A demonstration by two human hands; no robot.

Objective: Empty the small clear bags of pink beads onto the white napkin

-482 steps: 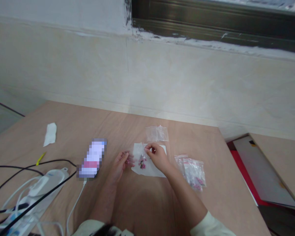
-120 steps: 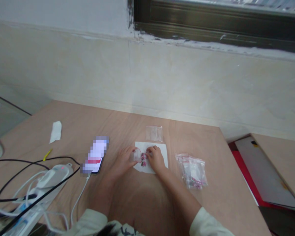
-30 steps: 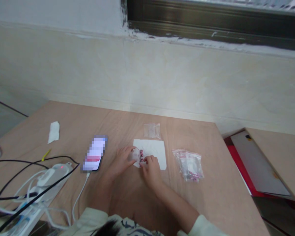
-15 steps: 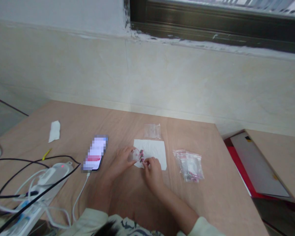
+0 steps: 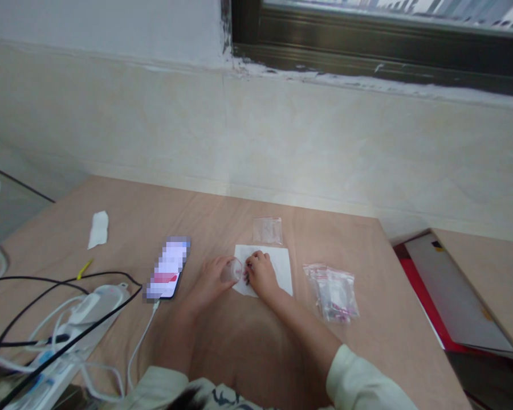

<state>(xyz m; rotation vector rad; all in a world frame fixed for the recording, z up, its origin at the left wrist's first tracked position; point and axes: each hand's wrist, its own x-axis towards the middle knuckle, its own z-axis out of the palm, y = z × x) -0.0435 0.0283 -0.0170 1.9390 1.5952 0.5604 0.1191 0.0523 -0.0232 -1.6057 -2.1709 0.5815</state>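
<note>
My left hand [image 5: 211,279] is closed around a small clear zip bag [image 5: 235,270] at the left edge of a white paper sheet [image 5: 282,267]. The bag's red-edged mouth is rounded open and faces right. Just right of that mouth lies a little heap of small pink and dark pieces [image 5: 247,278], too small to name exactly. My right hand [image 5: 261,273] is over the sheet with its fingers curled down on these pieces, hiding some of them.
Empty clear zip bags [image 5: 267,230] lie behind the sheet, and bags with pink contents [image 5: 334,293] lie to the right. A phone [image 5: 169,270] is on the left, near a power strip [image 5: 89,319] with cables, a yellow tie [image 5: 84,269] and a white paper scrap [image 5: 98,229].
My right hand has moved from the sheet's near edge up and over the pieces, covering more of them. The left hand keeps holding the bag open in place.
</note>
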